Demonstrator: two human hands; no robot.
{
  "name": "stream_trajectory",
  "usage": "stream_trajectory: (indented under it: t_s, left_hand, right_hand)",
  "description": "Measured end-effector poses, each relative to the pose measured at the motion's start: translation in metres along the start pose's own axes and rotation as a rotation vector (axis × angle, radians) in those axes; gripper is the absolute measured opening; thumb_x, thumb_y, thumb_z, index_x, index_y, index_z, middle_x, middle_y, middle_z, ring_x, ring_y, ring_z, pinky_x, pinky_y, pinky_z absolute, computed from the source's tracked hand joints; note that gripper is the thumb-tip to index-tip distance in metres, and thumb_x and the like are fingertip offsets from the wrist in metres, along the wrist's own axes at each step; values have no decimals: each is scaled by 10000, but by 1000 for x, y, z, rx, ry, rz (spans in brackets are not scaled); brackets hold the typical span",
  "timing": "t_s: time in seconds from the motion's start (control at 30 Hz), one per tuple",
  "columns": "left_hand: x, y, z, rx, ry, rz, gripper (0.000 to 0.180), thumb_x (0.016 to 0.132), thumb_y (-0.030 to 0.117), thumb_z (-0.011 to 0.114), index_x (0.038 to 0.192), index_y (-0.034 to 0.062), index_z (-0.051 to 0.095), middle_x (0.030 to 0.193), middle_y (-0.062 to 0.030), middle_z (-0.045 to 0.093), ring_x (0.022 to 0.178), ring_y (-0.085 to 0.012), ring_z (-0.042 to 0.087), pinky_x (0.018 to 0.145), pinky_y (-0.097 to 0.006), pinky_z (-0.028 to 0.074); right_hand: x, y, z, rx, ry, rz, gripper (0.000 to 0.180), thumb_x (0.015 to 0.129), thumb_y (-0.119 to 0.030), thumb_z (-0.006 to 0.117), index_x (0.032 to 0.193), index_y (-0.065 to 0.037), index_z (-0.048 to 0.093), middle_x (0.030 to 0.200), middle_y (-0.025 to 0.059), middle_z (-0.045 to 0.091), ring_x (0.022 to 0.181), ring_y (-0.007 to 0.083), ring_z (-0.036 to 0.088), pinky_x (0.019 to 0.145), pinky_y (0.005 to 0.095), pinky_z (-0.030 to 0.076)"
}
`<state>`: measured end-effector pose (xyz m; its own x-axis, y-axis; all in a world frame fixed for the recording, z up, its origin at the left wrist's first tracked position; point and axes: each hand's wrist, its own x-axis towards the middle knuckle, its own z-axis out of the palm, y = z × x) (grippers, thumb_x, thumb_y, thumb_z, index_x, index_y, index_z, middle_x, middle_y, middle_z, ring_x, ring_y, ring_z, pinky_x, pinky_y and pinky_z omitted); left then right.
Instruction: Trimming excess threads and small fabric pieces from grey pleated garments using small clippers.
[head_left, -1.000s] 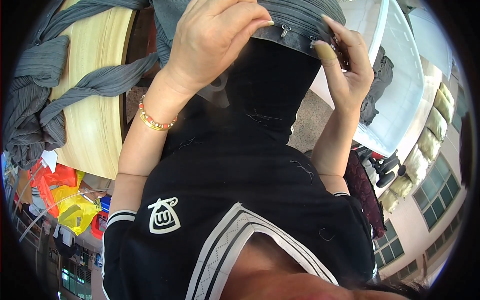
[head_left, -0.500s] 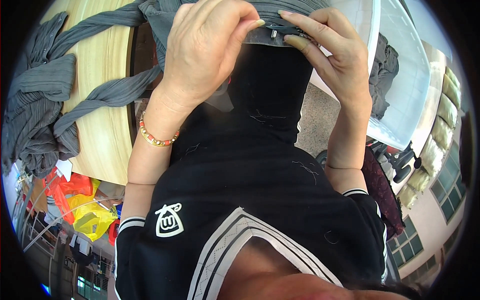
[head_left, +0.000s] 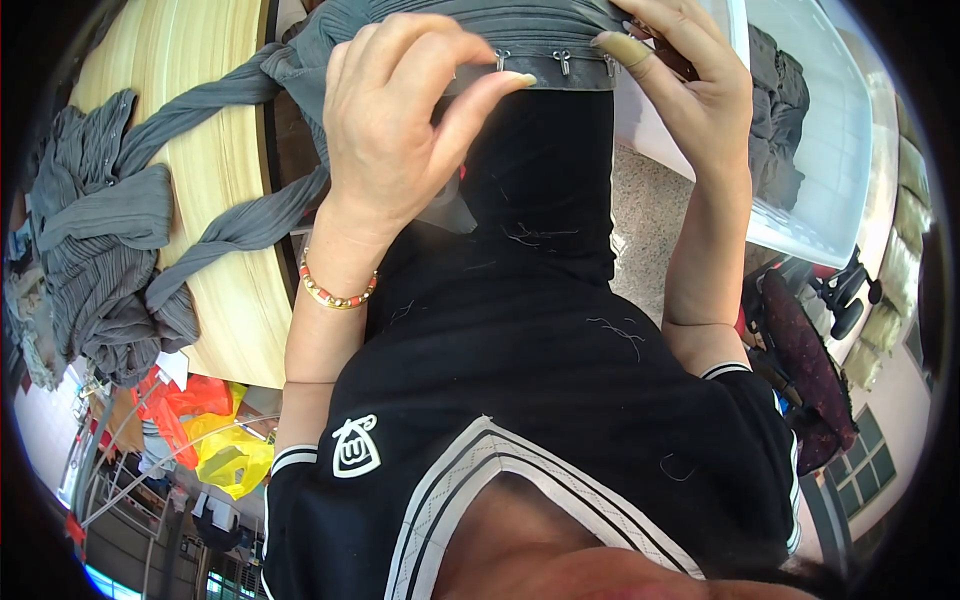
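Observation:
A grey pleated garment (head_left: 500, 28) lies at the top of the view, over my black-clad lap. Along its near edge runs a band (head_left: 535, 76) with several small metal hooks (head_left: 563, 63). Beside the leftmost visible hook is my left hand (head_left: 390, 125); its thumb and index finger are apart, with nothing visible between them. At the band's right end my right hand (head_left: 700, 95) grips the grey garment, its thumb on the near side. The other fingertips of that hand are partly hidden at the upper edge.
A light wooden table (head_left: 215, 120) stands at left, with twisted grey garments (head_left: 110, 230) across it. Red (head_left: 185, 410) and yellow plastic bags (head_left: 235, 455) hang below. To the right is a white plastic bin (head_left: 820, 190) holding dark grey cloth (head_left: 780, 120).
My left thumb and index finger have parted from their pinch. My right hand has moved right along the band, and more metal hooks now show between the hands.

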<state>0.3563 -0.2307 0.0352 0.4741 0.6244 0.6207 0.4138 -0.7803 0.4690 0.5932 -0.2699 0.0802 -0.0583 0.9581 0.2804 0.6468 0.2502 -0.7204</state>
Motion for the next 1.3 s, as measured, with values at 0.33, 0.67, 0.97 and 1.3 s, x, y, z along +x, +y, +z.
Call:
stream_trajectory:
  t_s: [0.33, 0.67, 0.97, 1.3]
  left_hand:
    - [6, -7, 28, 79, 3, 71, 192, 813, 149, 818, 999, 136, 773, 960, 10, 682, 845, -184, 615, 736, -326, 441]
    - [4, -6, 26, 156, -7, 99, 116, 867, 114, 761, 961, 104, 695, 969, -7, 676, 880, -194, 619, 786, -336, 418]
    - [-2, 4, 20, -124, -25, -89, 45, 933, 30, 683, 974, 27, 666, 1003, -75, 654, 901, -203, 623, 832, -303, 481]
    - [-6, 11, 23, -257, 5, -164, 92, 893, 123, 730, 936, 83, 658, 928, -41, 659, 850, -226, 612, 805, -334, 422]
  right_hand:
    - [-32, 41, 6, 24, -29, -2, 418, 825, -63, 806, 1236, -91, 739, 874, -15, 565, 783, 79, 518, 650, 227, 409]
    - [-30, 41, 10, -1, -27, -138, 435, 805, -68, 815, 1232, -119, 749, 870, 1, 561, 788, 108, 523, 674, 237, 428]
    - [-28, 36, 13, -34, -41, -173, 441, 810, -65, 811, 1240, -133, 743, 852, 9, 553, 750, 122, 502, 640, 251, 405]
    - [-22, 25, 12, -174, -39, -276, 436, 794, -74, 819, 1220, -131, 750, 852, 31, 580, 690, 144, 525, 603, 277, 431]
